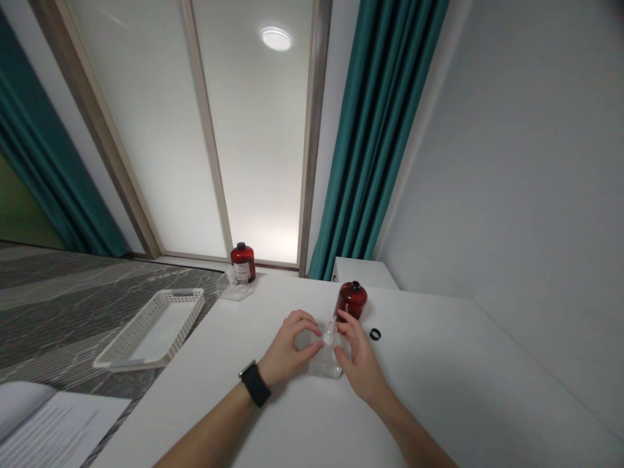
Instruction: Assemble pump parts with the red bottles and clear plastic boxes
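Observation:
A small clear plastic pouch (325,361) with a spout lies on the white table (439,390) between my hands. My left hand (287,348), with a black watch on its wrist, pinches the pouch near its spout, fingers curled. My right hand (358,361) rests against the pouch's right side, its fingertips touching the spout. Just behind them stands a dark red bottle (351,299) without its cap. A small black ring-shaped cap (375,334) lies on the table to the right of my right hand.
A second red bottle (242,262) with a black cap stands at the table's far edge beside a clear bag (233,286). A white perforated tray (156,325) sits at the left on a grey patterned surface. Papers (53,429) lie at the lower left. Teal curtains hang behind.

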Motion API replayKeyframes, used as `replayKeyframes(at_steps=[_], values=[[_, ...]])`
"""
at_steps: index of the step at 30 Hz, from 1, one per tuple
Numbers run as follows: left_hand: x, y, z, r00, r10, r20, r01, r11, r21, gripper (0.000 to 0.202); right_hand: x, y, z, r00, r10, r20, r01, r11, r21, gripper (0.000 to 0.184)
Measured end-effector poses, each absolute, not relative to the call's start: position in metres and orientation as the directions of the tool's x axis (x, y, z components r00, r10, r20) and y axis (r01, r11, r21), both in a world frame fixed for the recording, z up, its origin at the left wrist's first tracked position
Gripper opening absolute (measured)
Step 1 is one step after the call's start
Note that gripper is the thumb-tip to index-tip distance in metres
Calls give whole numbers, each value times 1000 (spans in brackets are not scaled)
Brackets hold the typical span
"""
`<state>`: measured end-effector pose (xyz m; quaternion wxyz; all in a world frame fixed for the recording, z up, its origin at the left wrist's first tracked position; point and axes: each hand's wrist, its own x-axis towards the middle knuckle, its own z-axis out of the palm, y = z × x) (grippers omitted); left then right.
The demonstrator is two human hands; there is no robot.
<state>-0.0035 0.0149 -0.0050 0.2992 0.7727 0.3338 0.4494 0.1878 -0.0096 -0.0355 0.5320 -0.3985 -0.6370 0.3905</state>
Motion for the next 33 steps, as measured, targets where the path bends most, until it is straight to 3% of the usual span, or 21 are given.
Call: replayKeyframes(at_steps=[9, 33], values=[[-7, 12, 3, 368, 776, 512, 253, -614, 748, 5, 190, -11, -31, -86, 940, 331, 14, 334, -943, 74], [2, 10, -3, 352, 809, 470, 274, -569, 775, 16, 189, -13, -28, -106, 932, 347, 64, 354, -933, 64]])
